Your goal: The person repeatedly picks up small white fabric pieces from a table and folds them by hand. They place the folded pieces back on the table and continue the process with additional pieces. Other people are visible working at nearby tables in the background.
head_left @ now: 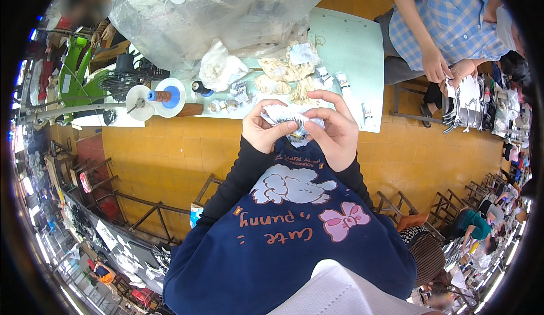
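Above my lap, close to the near edge of the pale green table (345,32), a small white bundle with dark stripes (281,113) is held between both hands. It looks like folded fabric or a stack of labels; I cannot tell which. My left hand (262,132) pinches its left side, thumb across the front. On the other side, my right hand (338,135) grips it between thumb and index finger, with other fingers raised. Just beyond lie cream-coloured bundles (277,67), a crumpled white plastic bag (220,68) and small white-and-dark packets (239,92).
Clear plastic sheeting (226,15) covers a bulky object at the back. Left stand thread spools (163,96) and a green machine frame (73,77). At right, a person in a checked shirt (459,26) handles black-and-white pieces (469,102). Wooden stools (153,213) stand on the yellow floor.
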Demonstrator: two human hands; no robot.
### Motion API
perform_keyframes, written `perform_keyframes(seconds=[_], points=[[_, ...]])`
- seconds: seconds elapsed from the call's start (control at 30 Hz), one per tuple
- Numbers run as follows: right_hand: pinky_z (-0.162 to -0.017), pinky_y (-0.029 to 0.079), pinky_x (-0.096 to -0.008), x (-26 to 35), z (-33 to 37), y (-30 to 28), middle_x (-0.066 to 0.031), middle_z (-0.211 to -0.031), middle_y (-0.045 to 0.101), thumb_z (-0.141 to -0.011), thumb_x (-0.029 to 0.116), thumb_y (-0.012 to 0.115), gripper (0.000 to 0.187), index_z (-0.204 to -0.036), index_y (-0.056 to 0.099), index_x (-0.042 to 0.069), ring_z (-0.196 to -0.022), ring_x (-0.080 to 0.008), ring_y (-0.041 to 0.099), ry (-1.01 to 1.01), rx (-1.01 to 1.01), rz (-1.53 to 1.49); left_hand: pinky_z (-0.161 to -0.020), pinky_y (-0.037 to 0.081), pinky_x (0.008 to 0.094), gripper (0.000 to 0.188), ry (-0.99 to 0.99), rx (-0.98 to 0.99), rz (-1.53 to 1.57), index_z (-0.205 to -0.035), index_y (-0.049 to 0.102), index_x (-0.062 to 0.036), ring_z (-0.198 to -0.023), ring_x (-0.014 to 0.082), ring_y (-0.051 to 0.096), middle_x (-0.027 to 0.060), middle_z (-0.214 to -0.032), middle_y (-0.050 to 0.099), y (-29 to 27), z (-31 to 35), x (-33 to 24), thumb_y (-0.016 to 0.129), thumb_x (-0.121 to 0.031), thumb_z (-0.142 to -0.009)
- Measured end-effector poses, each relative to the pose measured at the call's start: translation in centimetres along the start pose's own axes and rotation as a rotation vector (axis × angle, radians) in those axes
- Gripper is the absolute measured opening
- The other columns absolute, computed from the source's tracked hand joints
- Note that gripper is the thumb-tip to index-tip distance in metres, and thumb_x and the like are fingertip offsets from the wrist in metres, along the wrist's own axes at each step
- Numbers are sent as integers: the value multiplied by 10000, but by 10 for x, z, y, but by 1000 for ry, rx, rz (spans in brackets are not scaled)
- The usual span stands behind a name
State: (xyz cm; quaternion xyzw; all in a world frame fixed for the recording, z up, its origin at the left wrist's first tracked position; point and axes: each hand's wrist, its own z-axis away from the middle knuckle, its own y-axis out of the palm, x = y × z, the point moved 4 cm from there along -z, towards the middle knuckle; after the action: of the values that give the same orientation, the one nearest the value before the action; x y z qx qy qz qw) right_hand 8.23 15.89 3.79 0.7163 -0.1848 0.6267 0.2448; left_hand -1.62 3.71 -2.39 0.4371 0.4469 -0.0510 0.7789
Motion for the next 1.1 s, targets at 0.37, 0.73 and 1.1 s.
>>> perform_keyframes(seconds=[0.37, 0.73, 1.1], points=[[-583, 525, -204, -4, -1, -1, -138, -1258, 513, -857, -48, 610, 107, -948, 660, -75, -864, -127, 631, 89, 12, 42, -771, 565, 307, 394, -12, -7, 19, -1056, 518, 5, -869, 178, 667, 114, -939, 649, -3, 0, 0, 755, 87, -752], [-528, 501, -188, -4, -3, -1, -151, -1233, 534, -887, 41, 620, 110, -928, 643, -59, -824, -117, 615, 155, 12, -30, -765, 565, 299, 354, -37, 46, -2, -1034, 531, 22, -870, 183, 670, 141, -956, 663, -1, -2, -4, 747, 88, -762], [-503, 460, -181, -14, -7, 1, -135, -1199, 553, -887, 53, 604, 68, -919, 624, -4, -819, -113, 598, 283, 113, -296, -799, 545, 301, 299, 127, 124, -8, -980, 558, 21, -926, 175, 636, 114, -1026, 604, 2, -8, -9, 744, 98, -758]])
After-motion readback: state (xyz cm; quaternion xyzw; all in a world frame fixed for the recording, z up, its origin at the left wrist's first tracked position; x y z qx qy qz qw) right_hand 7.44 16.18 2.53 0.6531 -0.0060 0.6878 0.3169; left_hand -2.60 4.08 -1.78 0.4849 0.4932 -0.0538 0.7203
